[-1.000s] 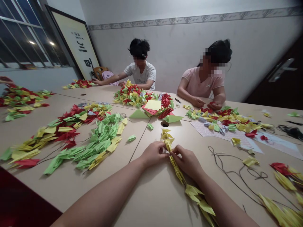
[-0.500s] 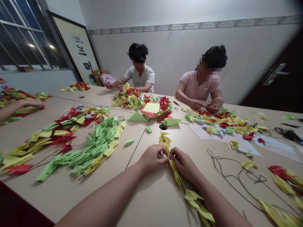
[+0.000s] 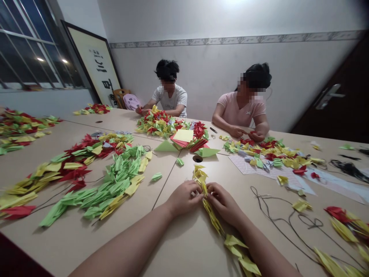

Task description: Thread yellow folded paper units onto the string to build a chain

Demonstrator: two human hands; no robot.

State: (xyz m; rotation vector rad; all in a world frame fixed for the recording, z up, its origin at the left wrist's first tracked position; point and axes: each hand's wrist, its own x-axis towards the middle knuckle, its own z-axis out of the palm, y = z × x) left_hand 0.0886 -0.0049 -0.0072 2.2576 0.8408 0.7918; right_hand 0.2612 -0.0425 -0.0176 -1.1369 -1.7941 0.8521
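A strand of yellow folded paper cranes (image 3: 211,218) runs from the table's middle toward me, slanting down to the right. My left hand (image 3: 185,197) pinches it from the left, thumb and fingers closed. From the right, my right hand (image 3: 222,200) grips the same strand, its fingertips almost meeting those of the left. Exactly what lies between the fingertips is hidden. Beyond my hands the strand's far end shows a few loose yellow folds; more yellow cranes (image 3: 240,252) hang on nearer my right forearm.
Left of my arms lie strands of green cranes (image 3: 115,184) and red-yellow cranes (image 3: 76,169). A mixed heap (image 3: 157,123) and square paper sheets (image 3: 183,135) sit farther back. Black cord (image 3: 268,207) loops at right. Two people work across the table (image 3: 175,246).
Both my hands stay closed on the strand, with only slight finger movement. Another person's hand has left the pile at far left. The back-left person's hands have drawn inward. The view has tilted slightly upward.
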